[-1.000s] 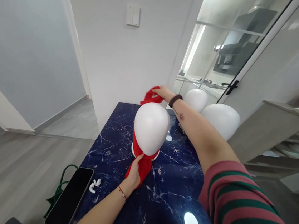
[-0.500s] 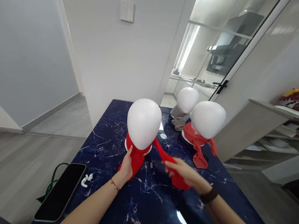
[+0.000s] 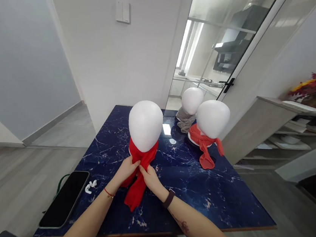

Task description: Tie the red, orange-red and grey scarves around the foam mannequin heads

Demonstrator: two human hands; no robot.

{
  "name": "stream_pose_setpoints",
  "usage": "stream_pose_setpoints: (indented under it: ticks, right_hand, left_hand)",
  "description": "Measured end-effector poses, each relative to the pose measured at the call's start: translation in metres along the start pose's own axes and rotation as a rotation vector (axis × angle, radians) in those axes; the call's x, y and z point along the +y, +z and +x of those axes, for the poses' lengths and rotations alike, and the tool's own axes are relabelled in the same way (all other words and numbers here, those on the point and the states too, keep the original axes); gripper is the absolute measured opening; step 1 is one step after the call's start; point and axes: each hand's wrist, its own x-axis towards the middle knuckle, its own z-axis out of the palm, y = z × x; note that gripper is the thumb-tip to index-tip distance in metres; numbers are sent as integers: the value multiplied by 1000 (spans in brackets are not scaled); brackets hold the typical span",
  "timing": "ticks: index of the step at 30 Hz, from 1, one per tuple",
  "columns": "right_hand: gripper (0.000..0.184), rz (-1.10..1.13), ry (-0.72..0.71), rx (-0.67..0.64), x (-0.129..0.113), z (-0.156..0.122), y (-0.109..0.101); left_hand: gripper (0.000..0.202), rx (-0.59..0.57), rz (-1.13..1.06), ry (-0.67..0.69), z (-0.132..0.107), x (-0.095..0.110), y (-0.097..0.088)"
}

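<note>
A white mannequin head (image 3: 145, 124) stands on the blue marbled table, with a bright red scarf (image 3: 134, 195) around its neck. My left hand (image 3: 126, 168) pinches the scarf just below the chin. Close beside it, my right hand (image 3: 151, 178) is closed on the same scarf, its thumb near the left thumb. The two ends of the scarf hang down in front onto the tabletop. How the cloth crosses between my fingers is partly hidden.
At the back right stand two more white mannequin heads, one with a coral scarf (image 3: 205, 154), one with a grey scarf (image 3: 185, 121). A phone (image 3: 64, 199) and white earbuds (image 3: 90, 187) lie at the table's left edge. A shelf (image 3: 284, 136) stands beyond the right side.
My right hand has come in from the right, bringing its scarf end to the front of the neck beside my left hand. The view has shifted slightly.
</note>
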Motion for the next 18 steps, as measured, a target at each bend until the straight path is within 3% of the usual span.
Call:
stream_pose_setpoints:
  ticks: [3, 8, 11, 13, 16, 18]
  right_hand:
    - [32, -98, -49, 66, -1, -2, -3]
    - [37, -163, -10, 96, -5, -3, -4]
    - [40, -158, 38, 118, -9, -8, -3]
    - [38, -121, 27, 124, -14, -12, -3]
    - [32, -55, -90, 120, -21, -17, -4]
    - [29, -59, -149, 120, -22, -18, -6]
  left_hand:
    - [16, 112, 339, 144, -3, 3, -7]
    - [3, 137, 295, 133, -13, -3, -14]
    - [18, 140, 6, 68, -19, -1, -14]
    - [25, 123, -304, -103, -22, 3, -13]
    - [26, 2, -688, -391, -28, 9, -13]
    - [28, -72, -840, -447, -31, 10, -13]
